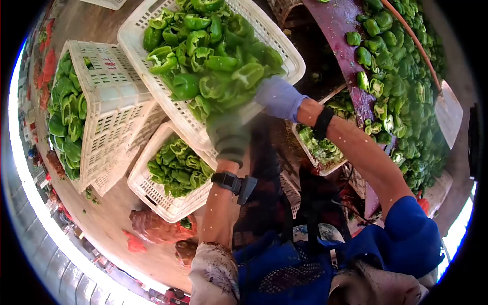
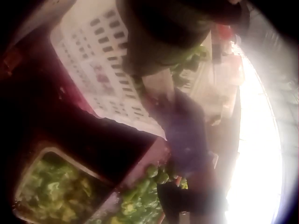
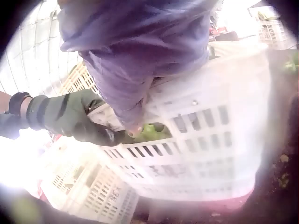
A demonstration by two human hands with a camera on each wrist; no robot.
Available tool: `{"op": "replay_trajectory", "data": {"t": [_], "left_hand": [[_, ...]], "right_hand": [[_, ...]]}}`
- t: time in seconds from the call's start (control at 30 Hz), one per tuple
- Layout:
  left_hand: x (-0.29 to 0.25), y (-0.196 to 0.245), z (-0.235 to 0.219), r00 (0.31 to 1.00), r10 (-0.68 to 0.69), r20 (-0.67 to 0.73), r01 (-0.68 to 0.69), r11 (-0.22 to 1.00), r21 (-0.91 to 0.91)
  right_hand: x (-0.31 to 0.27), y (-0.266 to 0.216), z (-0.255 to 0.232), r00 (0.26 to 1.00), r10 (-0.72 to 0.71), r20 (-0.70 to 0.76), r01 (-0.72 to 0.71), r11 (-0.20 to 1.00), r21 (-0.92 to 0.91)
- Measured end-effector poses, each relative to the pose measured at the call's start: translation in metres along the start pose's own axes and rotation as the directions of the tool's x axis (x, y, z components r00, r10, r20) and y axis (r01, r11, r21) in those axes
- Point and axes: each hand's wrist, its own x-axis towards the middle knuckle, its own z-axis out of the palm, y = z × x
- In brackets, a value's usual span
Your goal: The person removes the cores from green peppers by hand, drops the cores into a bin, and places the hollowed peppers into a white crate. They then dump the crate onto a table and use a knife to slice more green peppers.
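Observation:
A white slatted crate full of cut green peppers tilts in the head view. At its near edge are my left hand in a dark green glove, blurred, and my right hand in a purple glove. In the right wrist view, the left hand's fingers curl over the crate's rim, and the right hand grips the rim beside the handle opening. The left wrist view has the left hand against the crate wall, with the right hand beyond; its fingertips are blurred.
Another crate of peppers stands tilted at the left, and a lower one sits beneath. A tray of green pieces lies near the legs. Whole peppers are heaped at the right beside a shovel. Red sacks lie below.

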Motion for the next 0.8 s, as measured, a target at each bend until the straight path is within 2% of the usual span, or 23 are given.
{"op": "replay_trajectory", "data": {"t": [0.03,0.1,0.13,0.17,0.27,0.37,0.4,0.5,0.53,0.57,0.6,0.63,0.67,0.7,0.77,0.8], "left_hand": [[0.004,0.006,0.002,0.998,0.069,-0.011,-0.069,0.997,0.036],[0.016,0.028,0.002,0.976,0.216,-0.031,-0.211,0.971,0.116],[0.020,0.041,-0.010,0.983,0.174,0.061,-0.179,0.980,0.082],[0.023,0.042,-0.008,0.983,0.168,0.077,-0.169,0.986,-0.006],[0.030,0.032,0.010,0.988,0.134,0.082,-0.111,0.964,-0.240],[0.035,0.041,0.002,0.971,0.081,0.224,-0.029,0.974,-0.223],[0.037,0.040,0.000,0.959,0.096,0.267,-0.041,0.978,-0.205],[0.041,0.041,-0.001,0.956,0.074,0.285,-0.033,0.989,-0.146],[0.037,0.036,0.004,0.954,0.151,0.258,-0.095,0.972,-0.216],[0.033,0.021,0.010,0.950,0.214,0.226,-0.148,0.949,-0.278],[0.047,0.032,-0.014,0.944,0.279,0.177,-0.209,0.920,-0.331],[0.053,0.046,-0.032,0.931,0.126,0.342,-0.093,0.989,-0.111],[0.047,0.043,-0.038,0.922,0.105,0.372,-0.085,0.994,-0.070],[0.041,0.034,-0.036,0.917,0.110,0.382,-0.096,0.994,-0.056],[0.040,0.025,-0.026,0.924,0.131,0.360,-0.121,0.991,-0.050],[0.036,0.020,-0.022,0.923,0.147,0.357,-0.140,0.989,-0.045]], "right_hand": [[0.004,-0.006,0.001,0.998,-0.033,-0.045,0.034,0.999,0.030],[0.004,-0.005,0.001,0.999,-0.028,-0.035,0.030,0.998,0.054],[0.002,-0.002,0.002,0.997,-0.038,-0.061,0.043,0.996,0.080],[-0.002,0.002,0.002,0.995,-0.046,-0.084,0.054,0.993,0.103],[-0.024,0.019,-0.019,0.983,0.172,0.057,-0.170,0.985,-0.027],[-0.035,0.035,-0.010,0.988,0.152,0.034,-0.141,0.965,-0.221],[-0.032,0.037,0.000,0.986,0.166,0.030,-0.152,0.950,-0.273],[-0.021,0.039,-0.020,0.998,0.067,-0.007,-0.067,0.980,-0.187],[-0.019,0.038,-0.025,0.989,0.138,0.049,-0.128,0.977,-0.171],[-0.020,0.037,-0.031,0.994,0.096,0.051,-0.086,0.983,-0.163],[-0.013,0.043,-0.036,0.998,0.047,0.040,-0.040,0.985,-0.165],[-0.009,0.049,-0.036,0.999,0.010,0.037,-0.003,0.987,-0.162],[-0.013,0.043,-0.033,0.998,0.031,0.046,-0.025,0.993,-0.114],[-0.015,0.026,-0.028,0.998,0.044,0.050,-0.042,0.998,-0.040],[-0.012,0.029,-0.038,0.999,0.049,0.021,-0.049,0.999,-0.002],[-0.022,0.019,-0.016,0.997,0.079,0.025,-0.078,0.997,-0.017]]}}
